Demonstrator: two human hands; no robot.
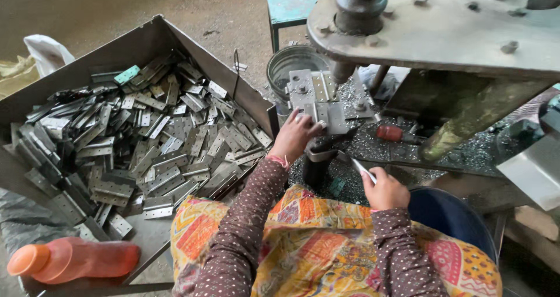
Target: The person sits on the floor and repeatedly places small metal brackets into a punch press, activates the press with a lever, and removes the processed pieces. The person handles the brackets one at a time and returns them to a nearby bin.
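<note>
Two hands: both were at the press bed, under the heavy machine head [443, 23].
Left hand [294, 136]: its grip was closed lightly on a flat hinge plate [328, 116], fingertips pressing it onto the die block [309, 90] just ahead.
Right hand [385, 189]: its grip was shut around a thin metal strip [363, 170], held back from the die, near the person's lap.
Risk: the left fingers lay close under the ram [343, 69]; a stroke with them there would likely crush them, and a skewed plate could be mis-punched.
Sharp edges: metal swarf [373, 145] covered the surface around both hands and could cut.
Left of the left hand: a bin [146, 40] heaped with hinge plates.
Beyond: a steel can [291, 64], a red-handled tool [391, 134].
Near corner: an orange bottle [76, 259].
</note>
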